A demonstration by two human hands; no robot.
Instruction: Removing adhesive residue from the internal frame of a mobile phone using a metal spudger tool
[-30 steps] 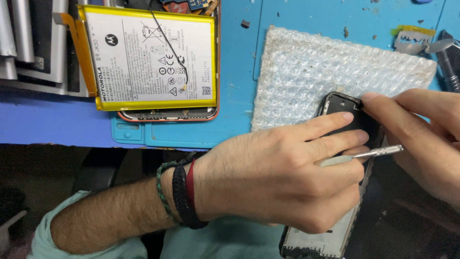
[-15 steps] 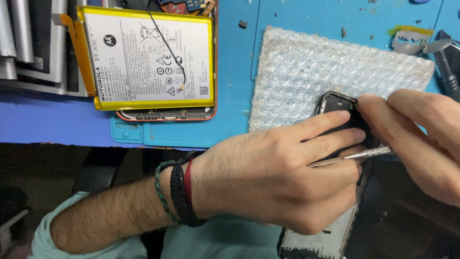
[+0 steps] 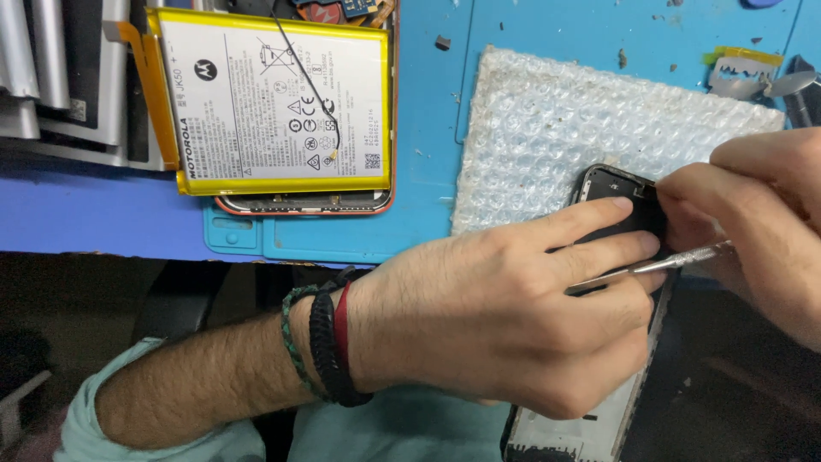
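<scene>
Phone frame (image 3: 620, 201) held at the near edge of the bubble wrap (image 3: 599, 120), top end resting on the wrap, lower end hanging off toward the body. Left hand (image 3: 505, 316) wrapped over the frame from the left, fingers closed around it, index and middle laid across the dark top end. Right hand (image 3: 761, 222) just right of the frame, fingers pinched shut on a thin metal tool (image 3: 658, 265), its tip tucked under the left fingers at the frame's edge. Judged light, thin and stiff but easily flexed or cracked; glass side likely slick, so best gripped along the long side rails, not pressed flat in the middle. Left of the wrap, on the blue mat (image 3: 428, 128), an opened phone (image 3: 304, 203) with a yellow-edged battery (image 3: 274, 98) lying on it, a black wire across the battery. Far left of the wrap, a stack of grey metal parts (image 3: 51, 77). Beyond the wrap's right corner, a small metal blade piece (image 3: 740, 77) with a yellow edge. Dark bracelets (image 3: 321, 342) on the left wrist, pale teal sleeve (image 3: 85, 428) at the forearm.
</scene>
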